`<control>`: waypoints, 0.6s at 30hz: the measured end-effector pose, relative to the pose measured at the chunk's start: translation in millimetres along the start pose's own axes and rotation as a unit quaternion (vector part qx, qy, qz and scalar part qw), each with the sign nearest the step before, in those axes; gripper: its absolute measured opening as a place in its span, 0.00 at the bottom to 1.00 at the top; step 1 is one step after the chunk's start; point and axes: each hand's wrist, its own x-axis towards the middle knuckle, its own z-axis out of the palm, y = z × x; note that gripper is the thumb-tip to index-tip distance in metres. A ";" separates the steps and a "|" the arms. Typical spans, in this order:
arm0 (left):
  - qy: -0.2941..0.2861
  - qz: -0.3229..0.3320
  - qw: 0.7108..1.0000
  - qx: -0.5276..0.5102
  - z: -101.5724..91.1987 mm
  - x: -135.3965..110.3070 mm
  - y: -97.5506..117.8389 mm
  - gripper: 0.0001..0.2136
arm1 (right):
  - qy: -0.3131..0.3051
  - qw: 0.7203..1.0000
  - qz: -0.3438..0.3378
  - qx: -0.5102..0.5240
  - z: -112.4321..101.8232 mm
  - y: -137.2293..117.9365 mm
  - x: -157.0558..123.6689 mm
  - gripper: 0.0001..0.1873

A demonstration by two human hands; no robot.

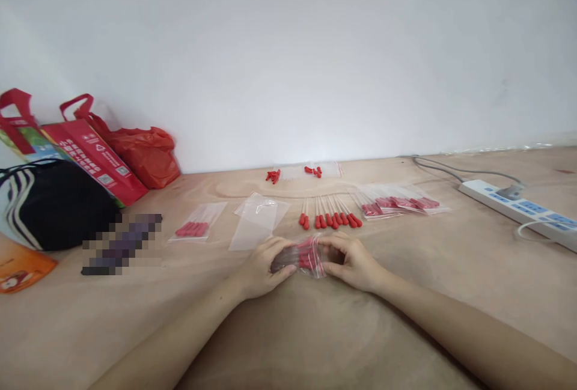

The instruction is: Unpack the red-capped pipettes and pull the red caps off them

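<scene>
A clear zip bag (pixel 309 256) with red-bulbed droppers inside lies sideways between my hands, just above or on the table. My left hand (pixel 269 264) is closed around its left end. At the bag's right end, by the red-striped opening, the fingers of my right hand (pixel 349 259) pinch the edge. Just beyond lies a row of loose droppers (pixel 333 220) with red bulbs toward me and thin clear stems pointing away. Flat bags (pixel 256 222) without visible contents lie behind my left hand. Filled bags of droppers (pixel 396 202) overlap at the right, and another filled bag (pixel 193 228) is at the left.
Small red bulbs (pixel 273 176) lie with clear bags by the wall. A white power strip (pixel 518 210) with cables is at the right. Shopping bags (pixel 97 152), a black striped bag (pixel 58 204) and an orange packet (pixel 24 265) crowd the left, near a blurred-out object (pixel 124 246).
</scene>
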 end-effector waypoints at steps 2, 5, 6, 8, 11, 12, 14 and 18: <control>0.015 -0.005 1.000 -0.001 1.7 0.7 0.2 0.15 | -0.012 0.999 -0.015 0.025 -1.4 -1.2 0.4 0.21; 0.029 -0.003 1.000 -0.001 3.1 1.0 -0.6 0.14 | -0.024 0.999 0.013 0.039 -0.8 -2.6 1.5 0.19; 0.031 0.000 1.000 -0.001 3.2 1.1 -0.6 0.13 | -0.026 0.998 0.026 0.042 0.2 -3.0 2.0 0.17; 0.028 0.004 1.000 -0.004 3.4 1.0 0.4 0.12 | -0.027 0.997 0.043 0.055 2.6 -3.7 3.3 0.13; 0.021 0.007 1.000 -0.012 4.1 0.1 4.0 0.12 | -0.026 0.996 0.048 0.070 5.6 -4.0 5.2 0.11; 0.018 0.010 1.000 -0.018 4.1 0.0 4.8 0.13 | -0.026 0.996 0.045 0.066 6.2 -3.9 5.6 0.10; 0.018 0.010 0.999 -0.031 2.8 1.9 2.8 0.13 | -0.024 0.998 0.033 0.049 7.1 -4.0 6.0 0.10; 0.148 -0.107 0.983 0.016 -12.1 17.5 -25.6 0.09 | -0.014 0.999 0.012 0.031 9.0 -4.4 5.4 0.08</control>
